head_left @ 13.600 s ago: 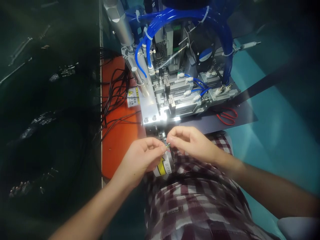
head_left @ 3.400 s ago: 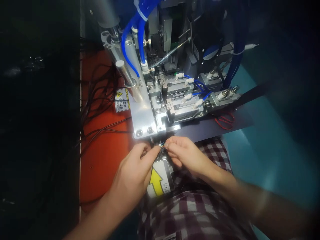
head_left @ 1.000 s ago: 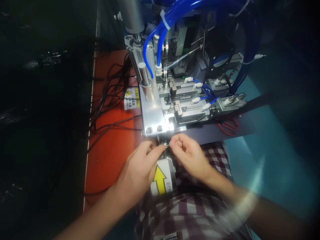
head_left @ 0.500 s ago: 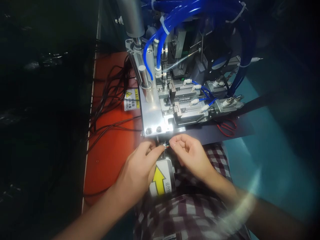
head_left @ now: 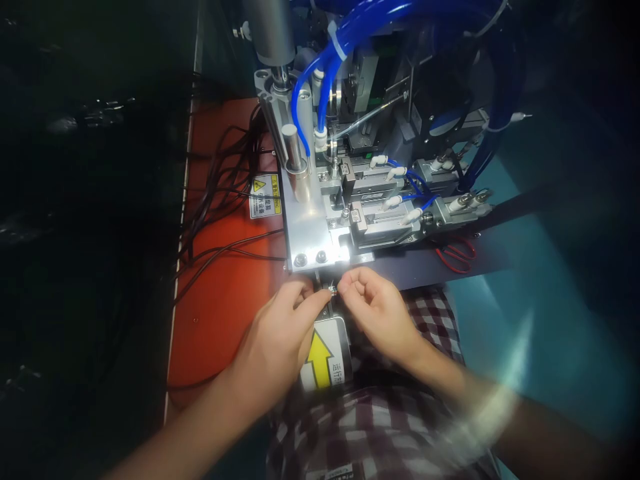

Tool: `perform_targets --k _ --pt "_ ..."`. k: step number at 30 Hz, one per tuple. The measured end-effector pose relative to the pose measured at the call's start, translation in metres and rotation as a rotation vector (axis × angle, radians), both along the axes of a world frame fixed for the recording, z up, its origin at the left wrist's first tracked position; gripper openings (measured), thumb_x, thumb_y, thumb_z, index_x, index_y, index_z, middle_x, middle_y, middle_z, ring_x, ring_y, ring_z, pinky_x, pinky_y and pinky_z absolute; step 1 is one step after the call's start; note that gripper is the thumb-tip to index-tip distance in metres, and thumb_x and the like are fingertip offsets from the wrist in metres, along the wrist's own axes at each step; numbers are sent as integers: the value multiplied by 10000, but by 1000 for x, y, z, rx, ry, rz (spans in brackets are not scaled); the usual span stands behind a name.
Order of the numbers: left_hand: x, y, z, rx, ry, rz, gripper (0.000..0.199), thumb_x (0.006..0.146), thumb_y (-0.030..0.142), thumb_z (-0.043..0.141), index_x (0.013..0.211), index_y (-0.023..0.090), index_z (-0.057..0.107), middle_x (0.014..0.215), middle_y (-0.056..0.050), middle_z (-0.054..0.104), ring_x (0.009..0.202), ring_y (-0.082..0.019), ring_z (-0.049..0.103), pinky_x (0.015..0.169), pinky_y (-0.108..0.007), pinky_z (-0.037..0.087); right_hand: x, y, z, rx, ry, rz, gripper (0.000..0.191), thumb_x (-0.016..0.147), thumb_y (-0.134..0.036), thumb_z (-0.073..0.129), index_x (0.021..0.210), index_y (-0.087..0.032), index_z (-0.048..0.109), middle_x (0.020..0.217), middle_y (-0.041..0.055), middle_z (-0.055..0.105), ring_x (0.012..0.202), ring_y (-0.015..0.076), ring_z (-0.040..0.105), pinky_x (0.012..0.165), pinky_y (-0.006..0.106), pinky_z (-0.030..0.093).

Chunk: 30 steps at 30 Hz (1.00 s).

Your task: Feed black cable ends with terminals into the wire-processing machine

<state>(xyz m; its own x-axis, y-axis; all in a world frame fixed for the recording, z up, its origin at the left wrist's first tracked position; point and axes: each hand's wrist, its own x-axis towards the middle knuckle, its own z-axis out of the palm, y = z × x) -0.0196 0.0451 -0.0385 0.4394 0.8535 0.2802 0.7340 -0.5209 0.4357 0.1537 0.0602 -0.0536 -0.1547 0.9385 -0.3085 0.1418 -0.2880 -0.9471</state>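
Note:
My left hand (head_left: 277, 323) is closed, its thumb pressed at a small part with fine wire ends (head_left: 333, 289) on the narrow track at the machine's front edge. Close on the other side, my right hand (head_left: 377, 307) is pinched, thumb against index finger. What its fingertips hold, if anything, is too small to make out. Just beyond both hands stands the bright metal plate (head_left: 307, 230) of the machine. Below the fingers lies a white label with a yellow arrow (head_left: 320, 360).
Blue air hoses (head_left: 380, 20) arch over the pneumatic slides (head_left: 380, 227). Black cables (head_left: 215, 193) run across the orange-red surface (head_left: 215, 333) at left. Red-handled pliers or scissors (head_left: 457, 257) lie at right. A checkered garment (head_left: 395, 427) is close below my hands.
The view has shifted slightly, so the machine sits a little further right. Both hands keep nearly the same place and pose; the coloured wires between the fingertips show less.

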Motion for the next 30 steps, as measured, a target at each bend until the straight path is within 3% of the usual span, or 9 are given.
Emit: perform_targets --k 4,6,13,17,19,21,24,26,30 --pt "0 0 0 -12 -5 -4 313 847 13 439 1054 99 656 877 -88 547 773 -157 590 643 -247 545 1 3 4 -193 42 -9 138 855 -282 538 756 -188 516 486 -91 370 404 69 308 385 206 237" --pt "0 0 -1 -16 -6 -5 313 843 10 440 1054 96 655 876 -88 548 767 -155 588 645 -248 545 2 5 8 -215 34 -6 162 850 -308 550 752 -181 524 471 -93 374 395 66 303 380 204 227" --pt "1 0 0 8 -4 2 321 851 21 433 1070 100 653 872 -87 549 746 -157 595 615 -237 538 -9 3 7 -92 68 -74 152 827 -307 590 774 -169 555 492 -82 402 424 69 322 406 213 246" --pt "1 -1 1 6 -1 9 313 852 28 434 1059 93 660 877 -93 549 747 -162 599 614 -241 538 -12 -3 1 152 -10 -108 105 832 -244 573 754 -179 547 523 -76 389 472 78 354 454 222 285" --pt "1 0 0 11 -1 9 311 852 26 430 1049 90 663 873 -93 547 755 -163 599 620 -240 537 -11 -4 1 202 -60 -94 92 830 -233 570 759 -177 555 524 -77 379 475 79 353 462 227 281" --pt "2 0 0 12 -5 4 309 852 24 428 1043 87 662 869 -92 546 760 -163 598 628 -240 536 -9 -3 3 103 -42 -98 100 822 -243 566 752 -173 554 524 -76 390 466 75 339 448 225 263" --pt "1 1 -1 7 -2 -4 300 857 30 430 1045 87 657 870 -89 544 758 -162 593 631 -242 532 -7 5 9 -197 112 -89 120 796 -248 548 708 -168 536 482 -89 363 420 62 270 402 216 205" --pt "0 0 -1 -4 1 -7 296 862 38 430 1052 95 650 876 -86 543 768 -162 590 643 -245 531 -5 10 10 -318 203 -55 133 776 -251 557 677 -168 528 454 -101 332 397 56 238 390 214 183" --pt "-2 -2 3 -95 -29 0 294 874 58 438 1101 116 616 919 -74 563 801 -152 595 693 -237 531 3 13 5 -276 224 81 275 837 -371 552 650 -177 502 438 -87 393 383 62 308 428 226 257"
